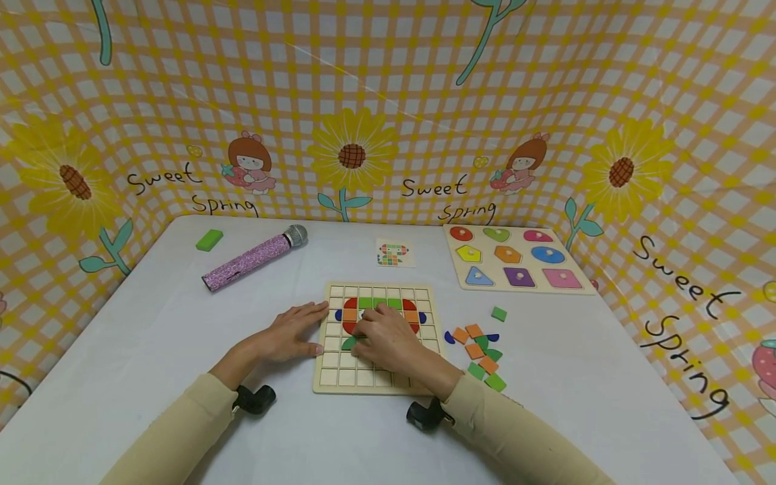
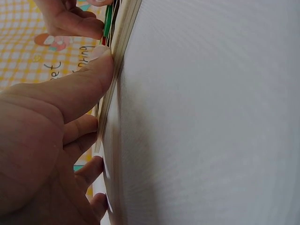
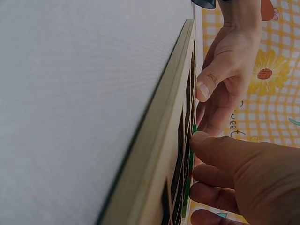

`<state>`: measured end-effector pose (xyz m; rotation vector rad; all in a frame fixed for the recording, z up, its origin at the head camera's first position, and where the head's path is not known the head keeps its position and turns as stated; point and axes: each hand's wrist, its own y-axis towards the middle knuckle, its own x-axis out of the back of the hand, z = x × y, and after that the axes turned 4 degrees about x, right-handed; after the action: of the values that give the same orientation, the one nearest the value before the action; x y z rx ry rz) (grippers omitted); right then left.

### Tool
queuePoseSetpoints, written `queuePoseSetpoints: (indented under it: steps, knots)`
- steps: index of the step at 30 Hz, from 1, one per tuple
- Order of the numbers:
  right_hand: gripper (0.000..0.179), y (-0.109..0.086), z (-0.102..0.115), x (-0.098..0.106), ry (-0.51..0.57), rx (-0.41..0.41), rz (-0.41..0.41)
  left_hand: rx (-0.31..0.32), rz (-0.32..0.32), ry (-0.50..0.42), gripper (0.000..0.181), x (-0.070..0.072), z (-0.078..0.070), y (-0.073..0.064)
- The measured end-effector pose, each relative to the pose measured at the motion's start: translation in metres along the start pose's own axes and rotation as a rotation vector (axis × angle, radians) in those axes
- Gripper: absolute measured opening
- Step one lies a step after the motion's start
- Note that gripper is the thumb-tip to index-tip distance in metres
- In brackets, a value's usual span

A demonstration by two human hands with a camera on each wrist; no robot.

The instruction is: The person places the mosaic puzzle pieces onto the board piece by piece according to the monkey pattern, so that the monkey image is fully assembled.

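Note:
A wooden grid board (image 1: 333, 382) lies in the middle of the table with red, green, orange and blue pieces set in its upper rows. My left hand (image 1: 285, 337) rests along the board's left edge, its thumb on the rim and fingers extended. Over the board's middle, my right hand (image 1: 391, 340) pinches a green leaf-shaped piece (image 1: 348, 344) with thumb and fingertips, low against the grid. Part of that piece and several cells are hidden under the hand. In the right wrist view, the right thumb (image 3: 211, 143) touches a green piece's edge (image 3: 194, 127).
Loose orange, green and blue pieces (image 1: 474, 351) lie right of the board. Behind it is a pattern card (image 1: 396, 253). A peg puzzle (image 1: 485, 252) stands back right. A glittery pink microphone (image 1: 251, 261) and a green block (image 1: 209, 240) lie back left.

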<state>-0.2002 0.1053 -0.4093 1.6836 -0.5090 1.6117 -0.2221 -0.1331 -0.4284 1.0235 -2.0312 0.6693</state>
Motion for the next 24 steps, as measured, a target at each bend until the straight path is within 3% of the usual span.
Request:
queuePoseSetpoints:
  steps: [6, 13, 19, 24]
  knots:
    - [0.026, -0.003, -0.001, 0.002, 0.001, -0.002, 0.006, -0.006, 0.002, -0.004, 0.076, -0.001, 0.001, 0.0]
    - [0.027, -0.017, -0.006, 0.014, 0.075, -0.046, -0.004, 0.004, -0.01, -0.001, 0.076, -0.001, 0.0, 0.0]
    - [0.028, -0.037, -0.025, 0.022, 0.083, -0.074, -0.064, 0.0, -0.01, -0.001, 0.076, -0.001, 0.0, 0.0]
    - [0.027, -0.057, -0.048, 0.03, 0.116, -0.144, -0.055, -0.003, -0.009, -0.001, 0.076, 0.0, 0.0, 0.0]
